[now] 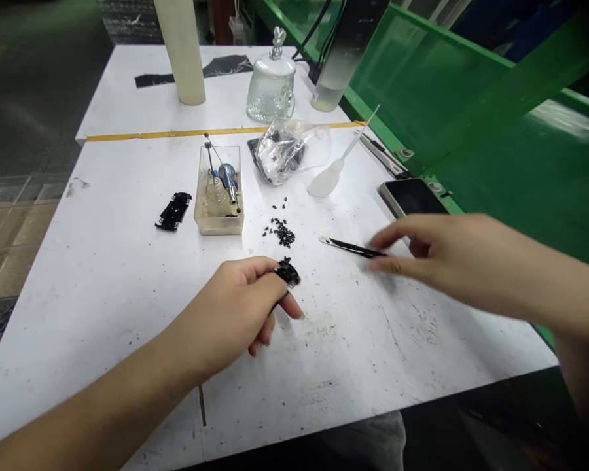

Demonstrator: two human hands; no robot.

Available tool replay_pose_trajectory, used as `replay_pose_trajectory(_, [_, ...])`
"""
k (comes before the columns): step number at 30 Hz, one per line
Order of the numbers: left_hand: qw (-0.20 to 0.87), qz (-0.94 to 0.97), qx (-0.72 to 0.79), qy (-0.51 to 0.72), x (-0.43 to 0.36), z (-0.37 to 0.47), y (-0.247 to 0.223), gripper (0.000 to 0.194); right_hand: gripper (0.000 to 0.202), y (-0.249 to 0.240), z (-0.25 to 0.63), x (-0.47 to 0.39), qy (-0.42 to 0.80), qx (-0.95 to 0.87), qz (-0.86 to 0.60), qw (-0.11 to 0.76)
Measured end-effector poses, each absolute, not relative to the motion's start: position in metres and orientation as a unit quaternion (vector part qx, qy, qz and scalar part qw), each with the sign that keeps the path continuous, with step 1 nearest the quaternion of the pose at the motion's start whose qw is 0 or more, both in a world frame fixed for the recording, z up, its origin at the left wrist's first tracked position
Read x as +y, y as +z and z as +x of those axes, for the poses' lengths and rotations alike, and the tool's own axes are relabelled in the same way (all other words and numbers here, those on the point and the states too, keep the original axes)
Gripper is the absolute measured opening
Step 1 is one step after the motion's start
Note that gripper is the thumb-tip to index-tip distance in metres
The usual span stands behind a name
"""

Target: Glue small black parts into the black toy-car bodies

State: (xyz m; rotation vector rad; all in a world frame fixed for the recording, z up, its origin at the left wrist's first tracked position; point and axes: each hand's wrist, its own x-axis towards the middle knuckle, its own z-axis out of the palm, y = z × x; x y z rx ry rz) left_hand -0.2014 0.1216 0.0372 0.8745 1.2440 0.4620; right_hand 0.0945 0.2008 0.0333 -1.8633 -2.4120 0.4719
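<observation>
My left hand point(248, 304) is closed, pinching a small black plastic part point(288, 271) between thumb and fingers; most of the part is covered. A pile of tiny black pieces point(282, 232) lies just beyond it on the white table. To the right, a pair of black tweezers point(348, 246) lies with its pale tip pointing left. My right hand point(427, 252), slightly blurred, is at the rear end of the tweezers. Its thumb and index finger are apart on either side of them, and no firm grip shows. A flat black part point(174, 211) rests on the left.
A clear plastic box point(219, 226) holds a small bottle and tools. Behind the pile are a plastic bag point(279, 157) and a white squeeze bulb point(326, 180). A phone point(415, 196) lies near the green frame point(471, 131). A glass jar point(271, 88) stands farther back.
</observation>
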Motion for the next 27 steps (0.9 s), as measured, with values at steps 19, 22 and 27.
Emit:
replay_pose_trajectory(19, [0.716,0.255,0.578,0.296,0.13,-0.199,0.037,0.042,0.027,-0.005,0.027,0.189,0.575,-0.599,-0.39,0.399])
replay_pose_trajectory(22, [0.717,0.244,0.579,0.302,0.131,-0.199,0.037,0.038,0.028,-0.003,0.025,0.189,0.573,-0.608,-0.387,0.39])
replay_pose_trajectory(27, [0.723,0.25,0.575,0.289,0.131,-0.199,0.038,0.043,0.023,0.001,0.022,0.191,0.57,-0.616,-0.389,0.381])
